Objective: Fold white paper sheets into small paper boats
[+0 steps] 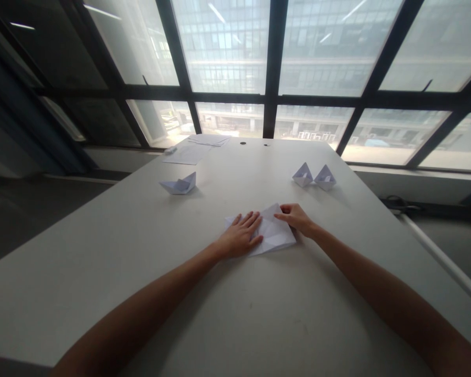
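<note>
Under both hands: a white folded paper (pixel 277 238) lies flat on the grey table (pixel 235 314), partly creased, one corner pointing away
Left hand: the left hand (pixel 240 236) is down flat, fingers spread, palm pressing the paper's near left part
Right hand: the right hand (pixel 297 217) has its fingers bent, tips on the paper's far right corner; pinching a flap or only pressing, I cannot tell
Beyond the left hand: one paper boat (pixel 179 184) stands alone, well apart, and further off loose sheets (pixel 198 151) lie by the window (pixel 227 47)
Beyond the right hand: two small boats (pixel 303 174) sit side by side, touching
Handling: light, thin and limp, I'd say, likely to slide on the smooth top unless pinned; creases stay, sharp folds may tear
Where to hold: best taken at a free corner or loose edge between thumb and fingertip, the other palm flat on the middle
</note>
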Available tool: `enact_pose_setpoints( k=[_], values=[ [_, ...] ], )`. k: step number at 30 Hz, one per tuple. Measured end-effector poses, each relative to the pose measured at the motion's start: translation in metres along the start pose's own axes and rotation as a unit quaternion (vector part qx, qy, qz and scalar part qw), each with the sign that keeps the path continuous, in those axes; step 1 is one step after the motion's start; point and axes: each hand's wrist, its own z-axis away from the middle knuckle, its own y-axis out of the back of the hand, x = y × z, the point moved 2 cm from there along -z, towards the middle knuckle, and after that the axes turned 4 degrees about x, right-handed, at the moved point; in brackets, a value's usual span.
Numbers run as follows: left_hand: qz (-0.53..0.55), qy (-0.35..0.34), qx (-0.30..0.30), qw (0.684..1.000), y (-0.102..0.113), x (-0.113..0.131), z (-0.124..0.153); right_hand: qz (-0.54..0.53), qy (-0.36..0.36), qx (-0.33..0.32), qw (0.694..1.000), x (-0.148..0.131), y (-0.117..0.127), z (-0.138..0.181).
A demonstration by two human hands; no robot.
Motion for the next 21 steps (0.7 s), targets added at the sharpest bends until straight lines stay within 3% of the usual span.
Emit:
enact_pose_setpoints(
  k=[5, 11, 17, 21],
  values=[
    [-0.013, 0.012, 0.022, 1.0, 0.004, 0.0, -0.002, 0.064, 0.046, 0.062, 0.995, 0.007, -0.006, -0.001],
    [-0.015, 0.116, 0.058, 0.991, -0.003, 0.005, -0.006, 0.2, 0.11, 0.17, 0.959, 0.005, -0.015, 0.005],
    [-0.015, 0.107, 0.049, 0.993, -0.008, 0.006, -0.005, 0.245, 0.137, 0.188, 0.941, 0.003, -0.021, 0.009],
    [-0.012, 0.107, 0.049, 0.993, -0.008, 0.006, -0.005, 0.241, 0.193, 0.153, 0.939, -0.001, -0.025, 0.013]
  ],
)
